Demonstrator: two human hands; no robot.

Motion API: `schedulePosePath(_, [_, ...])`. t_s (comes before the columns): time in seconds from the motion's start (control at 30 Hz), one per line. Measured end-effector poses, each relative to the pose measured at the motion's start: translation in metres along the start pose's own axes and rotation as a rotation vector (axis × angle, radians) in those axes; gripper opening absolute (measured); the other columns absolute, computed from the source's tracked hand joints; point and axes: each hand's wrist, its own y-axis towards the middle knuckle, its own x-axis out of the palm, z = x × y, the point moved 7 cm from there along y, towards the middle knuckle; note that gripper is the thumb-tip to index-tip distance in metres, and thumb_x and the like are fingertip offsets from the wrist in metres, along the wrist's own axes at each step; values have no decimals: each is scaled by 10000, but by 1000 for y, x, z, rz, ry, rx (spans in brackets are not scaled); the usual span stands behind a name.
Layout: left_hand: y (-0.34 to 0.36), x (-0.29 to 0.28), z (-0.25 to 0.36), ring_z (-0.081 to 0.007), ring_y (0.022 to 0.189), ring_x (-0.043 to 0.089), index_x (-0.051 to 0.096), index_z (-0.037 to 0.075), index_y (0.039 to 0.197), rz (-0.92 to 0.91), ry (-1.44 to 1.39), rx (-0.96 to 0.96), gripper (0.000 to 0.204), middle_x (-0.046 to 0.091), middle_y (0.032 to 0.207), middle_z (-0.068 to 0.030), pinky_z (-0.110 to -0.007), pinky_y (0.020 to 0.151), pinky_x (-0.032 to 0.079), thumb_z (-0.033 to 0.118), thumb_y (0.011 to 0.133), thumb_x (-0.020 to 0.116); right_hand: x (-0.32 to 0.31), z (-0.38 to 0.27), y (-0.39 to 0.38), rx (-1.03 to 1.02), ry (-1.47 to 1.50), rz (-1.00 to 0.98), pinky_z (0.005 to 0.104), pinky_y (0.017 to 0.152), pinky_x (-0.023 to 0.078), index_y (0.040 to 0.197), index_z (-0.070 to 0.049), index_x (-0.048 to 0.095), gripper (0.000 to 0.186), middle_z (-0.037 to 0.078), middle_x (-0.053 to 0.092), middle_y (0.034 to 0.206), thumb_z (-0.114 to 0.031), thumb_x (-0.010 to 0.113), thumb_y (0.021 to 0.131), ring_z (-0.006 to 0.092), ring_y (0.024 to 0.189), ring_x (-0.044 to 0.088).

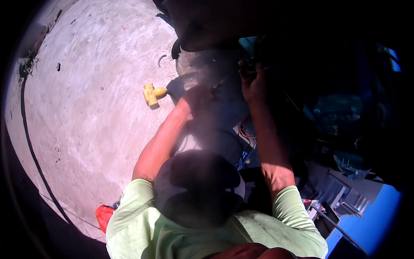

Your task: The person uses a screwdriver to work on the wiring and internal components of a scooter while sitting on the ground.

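Observation:
My left hand (196, 97) reaches into shadow just right of a yellow mallet (151, 94) lying on the pale concrete. Its fingers are dim and appear closed near a thin object (220, 84); I cannot tell clearly what they hold. Higher and to the right, my right hand (252, 82) has its fingers curled at a dark part (250, 64) under a large dark body (207, 21), perhaps a vehicle or machine; the part is too shadowed to name. Red and blue wires (246, 134) run between my forearms. A small curved grey piece (160, 60) lies above the mallet.
The concrete ground (77, 121) fills the left side, with a long dark cable or crack (28, 138) along it. A red bag or cloth (103, 218) is by my left sleeve. Dark machinery (336, 108) crowds the right, with a pale structure (345, 198) against blue at lower right.

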Motion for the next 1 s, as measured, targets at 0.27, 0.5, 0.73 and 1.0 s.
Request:
schedulePosePath(0.27, [-13,21,31,-163,780,643,643,36,1166,11,374,436,283,664,929,-55,-289,654,502,149,907,639,-1,7,0,43,38,35,363,806,567,1210,-106,588,296,82,692,1076,-274,595,967,259,966,684])
schedulePosePath(0.5, [-12,33,40,-166,787,654,654,18,1148,98,1005,379,285,671,906,-62,-279,685,514,174,910,655,6,3,-5,134,273,2,356,808,559,1220,-113,588,300,60,693,1067,-278,594,969,245,958,680])
schedulePosePath(0.73, [-7,27,39,-146,780,648,653,15,1146,141,565,376,292,679,961,-71,-272,687,520,186,911,680,-2,17,-2,126,252,24,359,824,549,1210,-116,588,295,54,682,1096,-287,599,969,245,973,673])
schedulePosePath(1.0, [-28,66,44,-163,809,625,616,-10,1191,73,1699,1181,278,659,983,-83,-267,704,523,86,929,615,5,3,-6,90,296,48,362,824,551,1210,-117,590,293,46,676,1093,-285,599,970,252,994,668])
